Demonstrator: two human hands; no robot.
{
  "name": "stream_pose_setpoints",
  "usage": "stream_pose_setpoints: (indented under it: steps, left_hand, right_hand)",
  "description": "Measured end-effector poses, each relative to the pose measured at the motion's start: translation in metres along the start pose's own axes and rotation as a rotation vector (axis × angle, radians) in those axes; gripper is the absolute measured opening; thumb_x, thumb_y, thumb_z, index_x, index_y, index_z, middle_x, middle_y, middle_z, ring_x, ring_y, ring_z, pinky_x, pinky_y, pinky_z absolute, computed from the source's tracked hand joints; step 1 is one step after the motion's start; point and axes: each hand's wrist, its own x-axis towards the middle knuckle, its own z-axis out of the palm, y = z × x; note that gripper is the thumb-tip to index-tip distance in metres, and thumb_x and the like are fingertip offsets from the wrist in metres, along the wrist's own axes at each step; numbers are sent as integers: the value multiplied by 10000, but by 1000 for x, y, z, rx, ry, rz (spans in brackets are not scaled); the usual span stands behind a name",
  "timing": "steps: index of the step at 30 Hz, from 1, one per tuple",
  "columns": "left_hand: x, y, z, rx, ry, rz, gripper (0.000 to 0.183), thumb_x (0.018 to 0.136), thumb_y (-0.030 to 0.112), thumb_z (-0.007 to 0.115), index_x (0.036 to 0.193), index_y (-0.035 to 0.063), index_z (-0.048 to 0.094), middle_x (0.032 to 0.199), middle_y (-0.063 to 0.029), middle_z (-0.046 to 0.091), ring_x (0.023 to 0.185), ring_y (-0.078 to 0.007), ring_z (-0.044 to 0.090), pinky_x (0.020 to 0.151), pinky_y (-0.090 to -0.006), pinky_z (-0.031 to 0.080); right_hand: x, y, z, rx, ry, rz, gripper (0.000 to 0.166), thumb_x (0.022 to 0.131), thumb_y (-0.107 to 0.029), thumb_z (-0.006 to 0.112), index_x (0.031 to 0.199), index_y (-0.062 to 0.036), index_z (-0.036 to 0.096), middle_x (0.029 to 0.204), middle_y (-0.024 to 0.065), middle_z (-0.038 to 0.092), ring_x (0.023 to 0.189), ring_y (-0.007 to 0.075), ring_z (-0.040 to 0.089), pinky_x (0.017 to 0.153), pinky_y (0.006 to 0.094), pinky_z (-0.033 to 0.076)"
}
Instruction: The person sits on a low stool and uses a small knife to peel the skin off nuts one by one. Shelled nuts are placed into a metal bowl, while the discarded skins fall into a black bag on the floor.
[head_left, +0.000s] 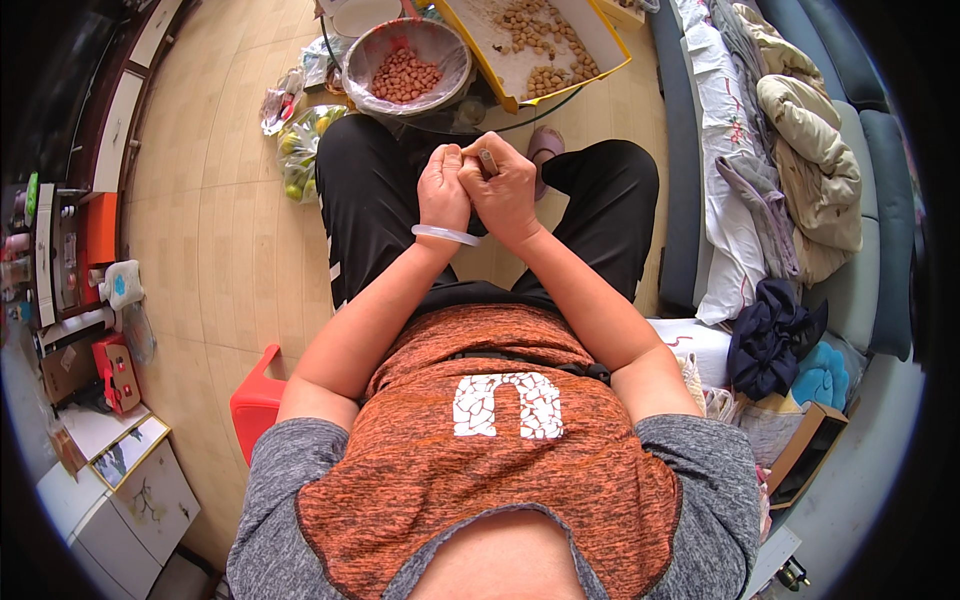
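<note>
My right hand (504, 180) is closed around a slim stick-like tool (488, 160), whose pale end shows between thumb and fingers. Its other end is hidden in the fist. Against it rests my left hand (442, 186), fingers bent together and a pale bangle (444, 234) at the wrist. Whether anything small sits between the left fingertips cannot be seen. Both hands are over the gap between my knees. Beyond them, a plastic-lined basin (361, 96) holds many small reddish nut-like pieces (405, 75). To its right, a yellow-edged shallow box (487, 71) contains tan nut-like pieces (551, 81).
The basin and box rest on a glass-topped table (559, 103). A clear bag of yellow-green fruit (304, 154) lies on the floor by my left knee. A red plastic stool (255, 401) is at my left side. Along the right runs a sofa (855, 285) with heaped bedding (814, 150).
</note>
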Motion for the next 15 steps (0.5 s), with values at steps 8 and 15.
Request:
stream_pose_setpoints:
  steps: [8, 15]
  left_hand:
    - [1, 9, -2, -190, -2, -210, 198, 1034, 193, 429, 926, 84, 554, 737, 17, 516, 572, -61, 452, 492, -226, 398]
    - [11, 25, -12, -93, -93, -316, 187, 1015, 191, 439, 901, 97, 552, 645, 27, 474, 457, -65, 381, 413, -223, 332]
  right_hand:
    - [0, -2, 0, 228, -84, 242, 80, 788, -4, 627, 810, 11, 551, 667, 109, 539, 566, 192, 511, 549, 300, 454]
    - [14, -4, -10, 32, -249, 72, 102, 841, -18, 617, 922, -3, 557, 805, 146, 596, 679, 272, 620, 633, 352, 519]
